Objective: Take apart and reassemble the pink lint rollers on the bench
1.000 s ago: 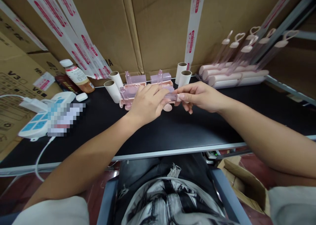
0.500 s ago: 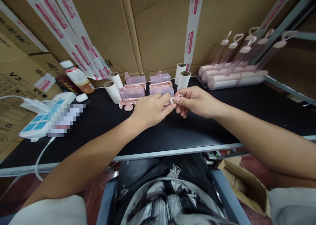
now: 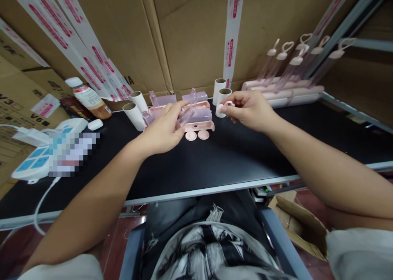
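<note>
My left hand (image 3: 162, 128) grips a clear pink plastic tube (image 3: 186, 116), tilted up to the right, just in front of the pink plastic holders (image 3: 201, 115) at the back of the black table (image 3: 215, 157). My right hand (image 3: 248, 108) pinches a small pale pink cap with a loop (image 3: 225, 105), next to two upright cardboard cores (image 3: 221, 98). The hands are apart, a short gap between tube and cap. Two round pink discs (image 3: 197, 135) lie flat on the table below the holders.
Two more cardboard cores (image 3: 135, 110) lean at the left of the holders. A bottle (image 3: 87, 98), a white power strip (image 3: 37, 159) and a cable lie at the left. Finished pink rollers with heart handles (image 3: 288, 87) are stacked at the back right. Cardboard boxes form the back wall.
My hands were together at the tube's end; now they have parted. The right hand moved up and right with the cap, the left stayed with the tube. The camera tilted slightly.
</note>
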Tool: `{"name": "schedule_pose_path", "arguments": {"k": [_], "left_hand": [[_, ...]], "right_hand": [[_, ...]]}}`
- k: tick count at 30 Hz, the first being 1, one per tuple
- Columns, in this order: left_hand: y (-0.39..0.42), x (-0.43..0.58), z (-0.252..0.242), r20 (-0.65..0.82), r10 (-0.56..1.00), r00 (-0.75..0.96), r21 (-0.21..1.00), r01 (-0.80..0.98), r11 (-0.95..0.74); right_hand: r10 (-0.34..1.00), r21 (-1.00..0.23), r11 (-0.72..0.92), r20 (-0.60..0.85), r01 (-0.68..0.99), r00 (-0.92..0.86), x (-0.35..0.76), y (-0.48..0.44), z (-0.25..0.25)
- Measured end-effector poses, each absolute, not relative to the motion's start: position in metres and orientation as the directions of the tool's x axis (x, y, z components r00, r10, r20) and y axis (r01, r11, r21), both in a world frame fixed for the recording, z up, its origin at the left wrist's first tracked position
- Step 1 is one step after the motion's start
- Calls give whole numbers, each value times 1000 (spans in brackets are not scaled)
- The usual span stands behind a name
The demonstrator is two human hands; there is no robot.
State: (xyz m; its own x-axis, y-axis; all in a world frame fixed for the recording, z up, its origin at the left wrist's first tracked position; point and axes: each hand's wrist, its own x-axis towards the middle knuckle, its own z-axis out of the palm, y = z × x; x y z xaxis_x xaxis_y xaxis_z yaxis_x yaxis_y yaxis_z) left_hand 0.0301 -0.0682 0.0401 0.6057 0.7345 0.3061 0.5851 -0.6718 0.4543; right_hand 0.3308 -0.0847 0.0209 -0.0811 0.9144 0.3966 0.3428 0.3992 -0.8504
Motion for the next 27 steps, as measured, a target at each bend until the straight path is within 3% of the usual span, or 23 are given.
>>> {"name": "schedule_pose_path", "arguments": {"k": [6,11,15,18,22,27], "left_hand": [[-64,25,46,372,800,472,486,635,-601],[-67,28,48,329,851,411,606,599,-523],[-67,29,46,319,865,388,633,592,-499],[-65,29,43,343,846,408,622,576,-530],[-62,32,36,418,811,408,568,579,-585],[-62,37,30,419,812,407,531,616,-582]], "right_hand": [[925,-822,369,371,434,-85,342,-75,15],[917,-806,378,392,456,-67,340,-78,19],[910,-796,399,405,456,-89,334,-77,13],[877,-713,467,446,523,-176,322,-79,2],[795,-512,585,516,629,-320,304,-82,-12],[790,-366,576,479,731,-383,294,-80,-24]]}}
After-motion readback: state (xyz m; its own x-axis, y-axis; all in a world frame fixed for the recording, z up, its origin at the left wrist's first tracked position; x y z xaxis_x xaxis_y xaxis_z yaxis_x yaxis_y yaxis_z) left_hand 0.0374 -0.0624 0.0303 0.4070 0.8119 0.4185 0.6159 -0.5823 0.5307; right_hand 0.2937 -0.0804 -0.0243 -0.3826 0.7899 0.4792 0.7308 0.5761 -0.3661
